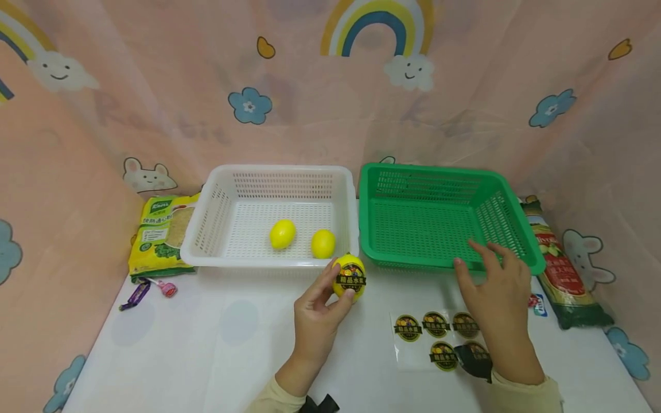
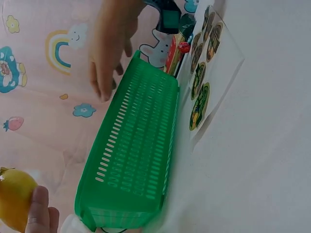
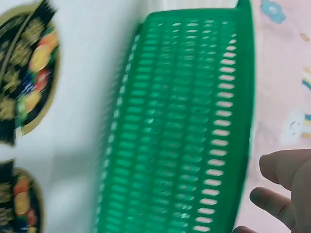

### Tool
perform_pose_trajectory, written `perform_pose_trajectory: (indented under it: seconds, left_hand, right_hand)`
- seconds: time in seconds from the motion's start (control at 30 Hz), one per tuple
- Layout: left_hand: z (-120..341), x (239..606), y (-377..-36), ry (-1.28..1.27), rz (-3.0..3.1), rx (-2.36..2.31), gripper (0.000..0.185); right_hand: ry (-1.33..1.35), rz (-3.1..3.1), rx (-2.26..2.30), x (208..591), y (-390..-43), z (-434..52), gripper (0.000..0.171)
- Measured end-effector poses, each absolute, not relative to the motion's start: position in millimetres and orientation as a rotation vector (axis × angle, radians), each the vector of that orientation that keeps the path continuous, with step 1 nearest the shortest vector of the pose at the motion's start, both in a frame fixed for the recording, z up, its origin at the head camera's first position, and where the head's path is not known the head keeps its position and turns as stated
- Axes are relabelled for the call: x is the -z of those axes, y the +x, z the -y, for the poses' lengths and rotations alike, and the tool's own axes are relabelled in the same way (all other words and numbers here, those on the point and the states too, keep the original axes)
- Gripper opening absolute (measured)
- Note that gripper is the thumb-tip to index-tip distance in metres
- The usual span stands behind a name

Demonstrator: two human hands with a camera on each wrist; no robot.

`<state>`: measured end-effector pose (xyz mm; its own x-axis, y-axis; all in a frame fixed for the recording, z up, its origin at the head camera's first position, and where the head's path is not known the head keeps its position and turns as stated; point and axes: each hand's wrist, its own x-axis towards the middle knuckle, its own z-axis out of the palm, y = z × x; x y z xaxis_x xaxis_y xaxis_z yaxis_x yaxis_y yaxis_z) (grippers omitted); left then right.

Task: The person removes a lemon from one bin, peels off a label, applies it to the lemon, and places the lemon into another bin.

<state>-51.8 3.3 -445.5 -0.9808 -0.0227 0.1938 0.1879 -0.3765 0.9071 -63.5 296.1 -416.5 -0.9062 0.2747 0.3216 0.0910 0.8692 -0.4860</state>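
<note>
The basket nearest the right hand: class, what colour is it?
Green; the basket by the right hand shows best in the head view.

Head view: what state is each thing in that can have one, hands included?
Left hand: grips the stickered lemon, held above the table.
Right hand: fingers spread, holding nothing, at the green basket's front rim.
White basket: upright, two plain lemons inside.
Green basket: upright, empty.
Sticker sheet: flat, five stickers showing.
</note>
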Motion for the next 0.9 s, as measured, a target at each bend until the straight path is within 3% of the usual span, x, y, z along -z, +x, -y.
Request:
perform_pose_trajectory:
  seconds: [0.2,0.67,0.9]
  left_hand:
    - [-7.7,441.2,-63.6,-0.242,1.722,2.497,0.049]
    - [-71.6,384.5,-137.9,-0.440,1.834,2.613,0.042]
    - [-112.6,379.8,-183.8,-0.409,2.178,2.442,0.033]
  right_hand:
    - [-0.247,2.646,-0.589,430.0,-64.7,-302.8,0.030]
    - [-0.303,2.673,-0.621,426.2,-62.8,-304.4,0.032]
    - [-0.300,2.639,-0.618,428.3,-64.4,-301.4,0.031]
